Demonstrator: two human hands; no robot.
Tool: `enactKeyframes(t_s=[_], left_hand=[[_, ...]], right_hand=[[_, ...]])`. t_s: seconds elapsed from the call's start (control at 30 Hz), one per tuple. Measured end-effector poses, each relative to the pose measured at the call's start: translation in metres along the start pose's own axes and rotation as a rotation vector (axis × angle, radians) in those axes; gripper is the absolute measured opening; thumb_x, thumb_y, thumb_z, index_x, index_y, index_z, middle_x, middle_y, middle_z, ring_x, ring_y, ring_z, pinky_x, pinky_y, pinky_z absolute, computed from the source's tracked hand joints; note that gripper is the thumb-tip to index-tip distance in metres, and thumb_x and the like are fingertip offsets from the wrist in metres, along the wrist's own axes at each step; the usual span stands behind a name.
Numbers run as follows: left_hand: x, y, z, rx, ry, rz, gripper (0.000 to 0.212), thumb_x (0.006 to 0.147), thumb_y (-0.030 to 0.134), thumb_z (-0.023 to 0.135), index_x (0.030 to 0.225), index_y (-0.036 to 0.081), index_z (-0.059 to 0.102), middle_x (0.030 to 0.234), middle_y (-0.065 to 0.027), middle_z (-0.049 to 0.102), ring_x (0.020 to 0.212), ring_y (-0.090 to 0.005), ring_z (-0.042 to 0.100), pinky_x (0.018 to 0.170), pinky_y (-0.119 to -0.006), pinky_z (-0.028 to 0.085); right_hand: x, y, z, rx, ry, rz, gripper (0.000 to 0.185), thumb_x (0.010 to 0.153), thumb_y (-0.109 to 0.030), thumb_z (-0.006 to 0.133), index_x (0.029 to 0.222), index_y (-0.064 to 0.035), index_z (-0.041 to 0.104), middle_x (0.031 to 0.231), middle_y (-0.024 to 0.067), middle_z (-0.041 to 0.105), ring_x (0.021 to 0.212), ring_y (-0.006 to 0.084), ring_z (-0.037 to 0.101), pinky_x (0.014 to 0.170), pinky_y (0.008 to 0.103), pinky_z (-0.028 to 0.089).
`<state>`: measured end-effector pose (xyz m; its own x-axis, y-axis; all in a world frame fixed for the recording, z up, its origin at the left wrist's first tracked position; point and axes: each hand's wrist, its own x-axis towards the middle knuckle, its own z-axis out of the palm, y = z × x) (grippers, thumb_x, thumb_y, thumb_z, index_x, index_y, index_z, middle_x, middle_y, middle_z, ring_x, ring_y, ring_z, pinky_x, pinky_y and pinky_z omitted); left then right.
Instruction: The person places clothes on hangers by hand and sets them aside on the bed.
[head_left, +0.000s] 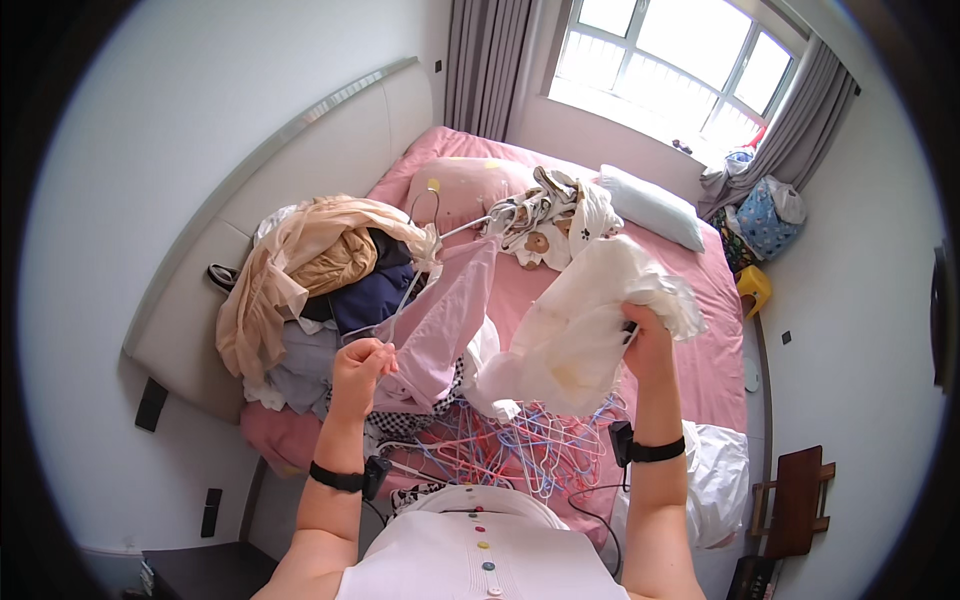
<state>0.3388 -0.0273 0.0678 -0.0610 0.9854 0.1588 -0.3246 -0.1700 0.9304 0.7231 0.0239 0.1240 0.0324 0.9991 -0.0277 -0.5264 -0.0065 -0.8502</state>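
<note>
My left hand (365, 369) is closed on a white clothes hanger (406, 300), whose metal hook points towards the window. A pale pink garment (442, 322) lies against the hanger; whether it hangs from it I cannot tell. Bunched in my right hand (648, 341) is a thin, sheer white garment (577, 337), held up over the bed. Below both hands a tangled heap of red, blue and white hangers (525, 446) covers the near part of the bed. Black-and-white checked cloth (409, 421) shows under the pink garment.
Piled clothes (300, 285) lie at the left of the pink bed (694, 375), by the headboard (390, 112). A bear-print cloth (555, 225) and pillows are at the far side. A yellow stool (753, 291), stuffed bags (771, 217) and a folded wooden stool (795, 501) stand at the right.
</note>
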Motion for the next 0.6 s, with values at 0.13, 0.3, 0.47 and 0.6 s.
enactKeyframes(t_s=[0.13,0.3,0.47,0.6], left_hand=[[0.001,-0.008,0.012,-0.045,-0.008,-0.078,0.023,0.084,0.003,0.06,0.062,0.005,0.052,0.06,-0.0018,0.053,0.062,-0.01,0.054,0.06,-0.024,0.042],[0.008,-0.002,0.038,0.023,-0.063,-0.008,0.023,0.082,0.007,0.064,0.063,0.006,0.053,0.07,-0.0035,0.061,0.069,-0.0091,0.058,0.065,-0.023,0.046],[0.014,-0.016,0.036,0.06,-0.176,0.021,0.024,0.079,0.008,0.069,0.063,0.006,0.051,0.092,-0.0103,0.064,0.073,-0.0084,0.058,0.068,-0.022,0.046],[0.011,-0.03,0.042,0.102,-0.208,0.02,0.022,0.078,0.011,0.071,0.065,0.005,0.055,0.082,-0.0033,0.063,0.072,-0.0053,0.057,0.062,-0.018,0.042]], right_hand=[[0.018,0.011,-0.016,-0.469,0.162,0.039,0.02,0.08,-0.014,0.059,0.095,-0.0016,0.063,0.094,0.0081,0.061,0.082,0.0178,0.06,0.074,0.0311,0.049],[0.011,0.06,-0.002,-1.3,-0.511,-0.754,0.031,0.081,-0.021,0.059,0.108,-0.0063,0.057,0.102,0.0089,0.06,0.093,0.0253,0.055,0.079,0.0354,0.045],[0.011,0.093,0.078,-1.573,-0.687,-0.335,0.03,0.071,-0.018,0.066,0.099,-0.0077,0.064,0.095,0.0148,0.063,0.088,0.03,0.06,0.077,0.0356,0.048],[-0.006,0.092,0.118,-1.445,-0.884,-0.407,0.03,0.065,-0.021,0.072,0.091,-0.0064,0.066,0.082,0.0149,0.064,0.077,0.0322,0.062,0.068,0.038,0.049]])
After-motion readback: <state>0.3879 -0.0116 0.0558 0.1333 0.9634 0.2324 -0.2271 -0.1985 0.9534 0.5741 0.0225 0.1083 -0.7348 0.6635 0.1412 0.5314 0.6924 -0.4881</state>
